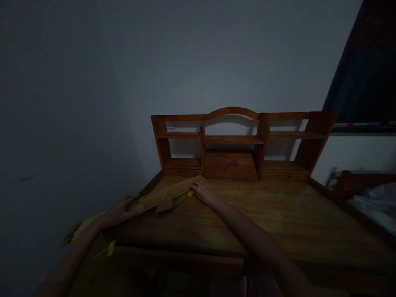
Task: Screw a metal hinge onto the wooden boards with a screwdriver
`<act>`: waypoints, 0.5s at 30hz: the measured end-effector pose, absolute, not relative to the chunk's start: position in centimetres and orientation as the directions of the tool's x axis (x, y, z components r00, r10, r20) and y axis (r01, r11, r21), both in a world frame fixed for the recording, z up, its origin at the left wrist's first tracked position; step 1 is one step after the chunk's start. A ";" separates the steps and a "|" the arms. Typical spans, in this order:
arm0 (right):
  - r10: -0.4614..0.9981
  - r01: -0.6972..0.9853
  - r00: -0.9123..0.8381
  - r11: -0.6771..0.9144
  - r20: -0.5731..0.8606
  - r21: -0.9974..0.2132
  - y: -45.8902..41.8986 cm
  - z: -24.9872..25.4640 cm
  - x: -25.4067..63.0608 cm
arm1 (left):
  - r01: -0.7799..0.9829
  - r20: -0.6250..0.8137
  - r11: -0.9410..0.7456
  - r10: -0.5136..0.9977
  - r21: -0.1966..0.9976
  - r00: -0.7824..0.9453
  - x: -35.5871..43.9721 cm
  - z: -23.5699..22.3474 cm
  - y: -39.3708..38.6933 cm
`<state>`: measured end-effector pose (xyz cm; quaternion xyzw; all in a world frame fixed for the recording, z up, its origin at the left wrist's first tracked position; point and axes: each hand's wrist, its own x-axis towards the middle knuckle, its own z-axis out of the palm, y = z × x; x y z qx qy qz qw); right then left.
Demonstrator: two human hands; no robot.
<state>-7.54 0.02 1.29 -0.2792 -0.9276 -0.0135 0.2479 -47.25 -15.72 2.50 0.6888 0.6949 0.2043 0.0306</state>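
A long, flattened bundle of brown paper or cardboard [171, 190] lies slantwise over the left side of the wooden desk [278, 218], its lower end sticking out past the desk's front left edge. My left hand [120, 211] is wrapped round its middle. At the upper end, my right hand [202, 192] has its fingers closed on the bundle's edge. A small yellow tag [190, 193] with a thin pale strand sits by my right fingertips. Another yellow tag [111, 248] with a pale strand hangs near the desk's front left corner. A loose flap [164, 205] droops from the bundle's underside.
A wooden shelf unit [230, 140] stands along the desk's back edge against the pale wall [192, 62]. On the left, the wall comes close to the desk. A dark window [368, 70] and a wooden frame [349, 179] are at the right. The room is dim.
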 end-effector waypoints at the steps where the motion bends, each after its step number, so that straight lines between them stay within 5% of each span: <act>1: 0.511 0.530 -0.711 0.841 0.483 -0.110 0.0 1.7 -7.8 | 0.941 0.236 -0.038 0.971 0.337 -0.045 -47.1 2.6 -15.6; 7: 0.465 0.502 -0.642 0.856 0.610 -0.124 -4.0 7.3 -5.8 | 0.938 0.450 -0.139 0.893 0.318 -0.021 -44.4 4.2 -14.8; 10: 0.328 0.324 -0.477 0.928 0.815 -0.184 -10.2 12.9 -1.5 | 0.922 0.558 -0.279 0.825 0.269 0.087 -40.7 5.0 -13.5; 15: 0.095 0.305 -0.473 0.950 0.876 0.061 -23.3 18.6 9.0 | 0.827 0.601 -0.537 0.720 0.168 0.346 -29.6 6.4 -10.6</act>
